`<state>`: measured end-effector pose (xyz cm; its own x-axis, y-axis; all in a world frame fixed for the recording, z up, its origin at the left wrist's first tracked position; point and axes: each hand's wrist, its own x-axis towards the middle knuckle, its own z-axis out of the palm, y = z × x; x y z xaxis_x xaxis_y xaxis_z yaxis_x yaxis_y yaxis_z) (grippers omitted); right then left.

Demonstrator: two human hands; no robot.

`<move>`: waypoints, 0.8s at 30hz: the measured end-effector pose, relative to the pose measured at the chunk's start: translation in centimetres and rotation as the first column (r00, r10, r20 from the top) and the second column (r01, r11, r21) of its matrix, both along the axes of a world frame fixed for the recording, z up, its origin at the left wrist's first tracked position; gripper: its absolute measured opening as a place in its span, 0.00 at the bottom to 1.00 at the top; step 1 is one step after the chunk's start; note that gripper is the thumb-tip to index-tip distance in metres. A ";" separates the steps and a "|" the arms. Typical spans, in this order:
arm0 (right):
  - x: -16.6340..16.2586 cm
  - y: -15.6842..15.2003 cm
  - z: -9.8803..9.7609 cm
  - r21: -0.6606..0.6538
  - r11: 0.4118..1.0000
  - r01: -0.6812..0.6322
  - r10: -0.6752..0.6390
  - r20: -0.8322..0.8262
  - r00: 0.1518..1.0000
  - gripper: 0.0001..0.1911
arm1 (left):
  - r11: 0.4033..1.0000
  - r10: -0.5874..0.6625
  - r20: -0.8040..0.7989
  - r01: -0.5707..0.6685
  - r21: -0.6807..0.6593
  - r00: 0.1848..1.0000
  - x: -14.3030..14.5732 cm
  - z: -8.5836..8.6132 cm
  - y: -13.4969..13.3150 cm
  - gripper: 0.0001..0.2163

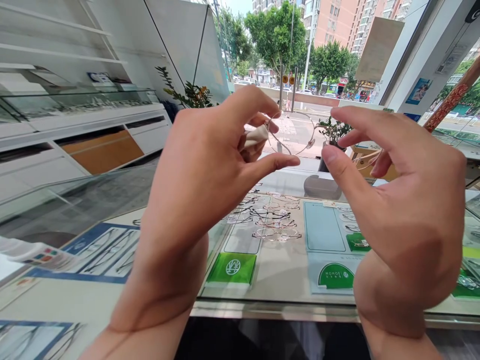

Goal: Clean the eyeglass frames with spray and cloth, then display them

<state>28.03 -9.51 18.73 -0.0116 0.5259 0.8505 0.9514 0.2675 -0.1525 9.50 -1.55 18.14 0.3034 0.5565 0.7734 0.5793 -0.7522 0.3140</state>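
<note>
Thin-rimmed eyeglasses [314, 131] are held up in front of me, above a glass display counter. My left hand [213, 160] has its bent fingers at the near lens rim, with the thumb stretched out below. A crumpled white cloth [257, 137] is tucked among the left fingers. To the right of the glasses, my right hand [405, 185] is raised with thumb and index finger apart. Thin pale lines show behind its curled fingers; I cannot tell whether they are a temple of the glasses or whether the hand touches it.
Several rows of eyeglass frames [275, 233] lie in the counter below, beside a green card [232, 268] and a light-blue card [324, 227]. A dark grey oblong object [321, 187] sits at the far side. Leaflets [37, 257] are at left. A potted plant [333, 131] stands beyond.
</note>
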 end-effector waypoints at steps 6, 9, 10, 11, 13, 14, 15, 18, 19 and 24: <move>-0.3 -0.4 0.0 -0.043 0.999 -0.009 0.004 -0.112 0.994 0.21 | 0.997 0.031 0.052 -0.034 0.064 0.998 0.0 0.1 0.2 0.18; -0.4 -0.6 0.0 -0.043 0.999 -0.030 0.027 -0.089 0.996 0.18 | 0.998 0.013 0.063 -0.017 0.058 0.998 -0.1 0.2 0.1 0.19; -0.4 -0.7 0.1 -0.047 0.998 -0.042 0.038 -0.071 0.997 0.19 | 0.999 0.008 0.067 -0.011 0.053 0.998 -0.1 0.3 0.1 0.19; -0.4 -0.8 0.1 -0.054 0.997 -0.048 0.045 -0.065 0.997 0.21 | 0.999 0.003 0.070 -0.006 0.049 0.998 -0.1 0.3 0.0 0.19; -0.5 -0.9 0.0 -0.068 0.997 -0.044 0.037 -0.096 0.995 0.26 | 0.999 -0.001 0.075 -0.003 0.054 0.997 -0.2 0.4 -0.2 0.19; -0.5 -0.9 0.0 -0.074 0.997 -0.034 0.025 -0.127 0.992 0.28 | 0.998 0.001 0.078 -0.005 0.059 0.997 -0.2 0.4 -0.2 0.19; -0.5 -0.9 -0.1 -0.075 0.997 -0.028 0.016 -0.156 0.988 0.29 | 0.998 0.004 0.082 -0.010 0.064 0.997 -0.3 0.4 -0.3 0.19; -0.4 -0.8 -0.2 -0.083 0.995 -0.053 0.035 -0.211 0.977 0.28 | 0.998 0.009 0.089 -0.015 0.067 0.996 -0.4 0.5 -0.4 0.19; -0.2 -0.7 -0.3 -0.086 0.993 -0.077 0.056 -0.223 0.973 0.27 | 0.998 0.010 0.091 -0.016 0.064 0.996 -0.4 0.5 -0.4 0.19; 0.4 0.0 -0.4 -0.082 0.982 -0.173 0.149 -0.242 0.959 0.28 | 0.999 0.003 0.116 -0.007 0.034 0.993 -0.6 0.4 -0.3 0.20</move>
<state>28.42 -9.56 18.33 0.0898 0.6170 0.7819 0.8316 0.3856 -0.3998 8.87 -1.81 18.50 0.2082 0.5301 0.8220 0.5444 -0.7610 0.3528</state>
